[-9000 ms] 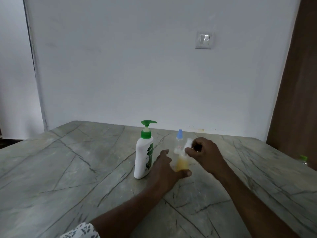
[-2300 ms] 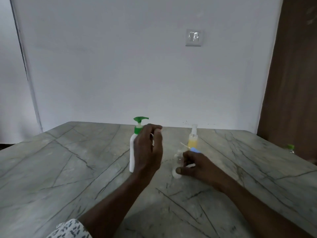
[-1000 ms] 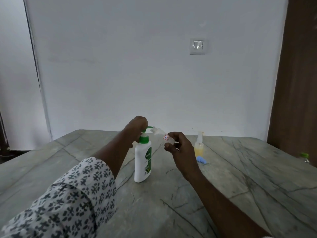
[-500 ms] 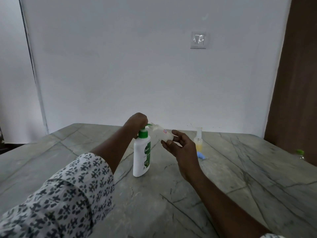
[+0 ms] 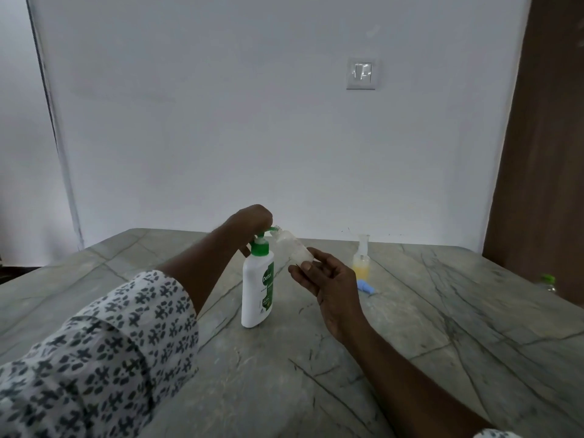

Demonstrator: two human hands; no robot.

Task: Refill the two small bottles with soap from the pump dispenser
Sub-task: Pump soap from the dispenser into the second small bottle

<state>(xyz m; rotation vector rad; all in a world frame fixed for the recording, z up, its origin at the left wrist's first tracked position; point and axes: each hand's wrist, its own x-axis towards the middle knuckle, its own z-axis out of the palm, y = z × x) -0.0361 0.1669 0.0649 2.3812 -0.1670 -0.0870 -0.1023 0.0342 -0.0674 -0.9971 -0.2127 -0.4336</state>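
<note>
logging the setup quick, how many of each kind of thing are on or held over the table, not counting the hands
pump dispenser: 1
small bottles: 2 (clear bottle held tilted at the spout, bottle with yellow liquid standing)
blue cap: 1
total: 4

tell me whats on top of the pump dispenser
The left hand covers the head of the pump dispenser; only the green spout shows, at the clear bottle held by the right hand.
</note>
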